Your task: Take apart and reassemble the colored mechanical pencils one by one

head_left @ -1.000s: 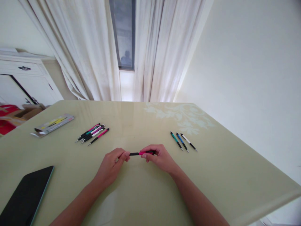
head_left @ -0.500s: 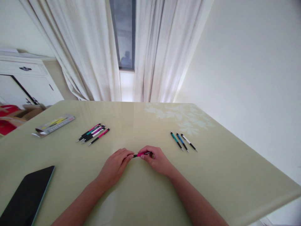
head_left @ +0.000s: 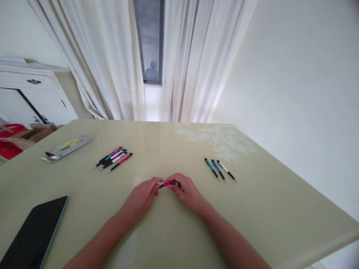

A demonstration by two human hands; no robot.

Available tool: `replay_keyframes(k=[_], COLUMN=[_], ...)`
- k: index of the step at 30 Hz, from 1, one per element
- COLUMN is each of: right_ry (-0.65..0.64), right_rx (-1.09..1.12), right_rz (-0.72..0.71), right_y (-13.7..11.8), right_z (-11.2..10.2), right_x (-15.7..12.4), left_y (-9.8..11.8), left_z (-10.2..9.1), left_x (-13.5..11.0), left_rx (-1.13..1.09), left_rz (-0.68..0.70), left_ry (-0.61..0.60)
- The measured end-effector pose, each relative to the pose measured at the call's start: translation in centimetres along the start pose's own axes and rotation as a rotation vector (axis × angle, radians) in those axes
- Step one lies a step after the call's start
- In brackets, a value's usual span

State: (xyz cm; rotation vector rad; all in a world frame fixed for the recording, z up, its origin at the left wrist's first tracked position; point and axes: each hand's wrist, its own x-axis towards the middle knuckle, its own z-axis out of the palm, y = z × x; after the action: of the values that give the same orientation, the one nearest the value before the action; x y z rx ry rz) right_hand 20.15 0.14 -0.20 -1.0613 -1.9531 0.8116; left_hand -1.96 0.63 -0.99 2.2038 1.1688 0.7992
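A pink and black pen (head_left: 169, 184) is held level just above the table, between my two hands. My right hand (head_left: 186, 190) pinches its pink barrel and rear end between thumb and fingers. At the black front end, my left hand (head_left: 143, 196) has its thumb and fingertips closed around the tip, which they partly hide. To the right lie a green pen (head_left: 211, 169), a blue pen (head_left: 218, 170) and a white pen (head_left: 226, 170), side by side and apart. On the left rests a pile of several pens (head_left: 112, 158), with another pink pen (head_left: 120, 162) along its near side.
A pale green table (head_left: 174, 231) carries everything. An opened pen box (head_left: 68, 147) lies at the far left, and a dark tablet (head_left: 33, 231) at the near left. Beyond stand a white cabinet (head_left: 30, 95), curtains (head_left: 112, 67) and a wall (head_left: 294, 93).
My left fingers have shifted slightly on the pen's front end, with the index finger lifted higher. More of the pink barrel shows. The view has shifted a little.
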Motion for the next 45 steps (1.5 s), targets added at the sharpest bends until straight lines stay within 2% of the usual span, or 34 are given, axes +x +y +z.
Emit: replay_keyframes(k=[3, 9, 13, 15, 17, 20, 25, 28, 30, 33, 37, 40, 42, 45], right_ry=[0.002, 0.025, 0.045, 0.061, 0.066, 0.072, 0.129, 0.224, 0.308, 0.402, 0.415, 0.424, 0.392, 0.193], right_rx=[-0.020, -0.039, -0.058, -0.052, -0.041, -0.033, 0.036, 0.071, 0.004, -0.257, -0.484, -0.513, -0.416, -0.154], right_rz=[-0.046, -0.084, -0.102, -0.087, -0.063, -0.025, 0.045, 0.092, 0.137, 0.265, 0.377, 0.301, 0.195, 0.066], right_y=[-0.2, -0.3, -0.3, -0.2, -0.1, 0.0, 0.3, 1.1, 2.1, 4.0, 5.4, 4.3, 2.8, 0.5], right_z=[0.1, 0.1, -0.1, -0.2, -0.2, -0.4, -1.5, -2.6, -3.4, -4.3, -4.8, -4.6, -3.9, -2.1], right_x=[0.0, 0.1, 0.1, 0.1, 0.0, -0.1, 0.1, 0.3, 0.4, 0.3, 0.3, 0.3, 0.3, 0.3], left_y=[0.3, 0.7, 0.4, 0.2, 0.2, 0.2, 0.2, 0.1, 0.1, 0.0, -0.2, -0.1, 0.0, 0.2], left_z=[-0.2, -0.3, -0.3, -0.3, -0.4, -0.4, -0.5, -0.5, -0.5, -0.4, -0.4, -0.4, -0.4, -0.3], left_x=[0.0, 0.0, 0.2, 0.3, 0.3, 0.4, 0.5, 0.5, 0.5, 0.4, 0.4, 0.4, 0.5, 0.4], left_rx=[-0.024, -0.107, -0.157, -0.181, -0.182, -0.138, -0.094, -0.112, -0.131, -0.157, -0.157, -0.157, -0.162, -0.171], left_rz=[-0.071, -0.059, -0.183, -0.160, -0.071, -0.017, -0.123, -0.144, -0.143, -0.120, -0.057, -0.034, -0.028, -0.010], left_ry=[-0.043, -0.040, -0.056, -0.055, -0.053, -0.010, 0.102, 0.125, 0.128, 0.109, 0.074, 0.076, 0.077, 0.054])
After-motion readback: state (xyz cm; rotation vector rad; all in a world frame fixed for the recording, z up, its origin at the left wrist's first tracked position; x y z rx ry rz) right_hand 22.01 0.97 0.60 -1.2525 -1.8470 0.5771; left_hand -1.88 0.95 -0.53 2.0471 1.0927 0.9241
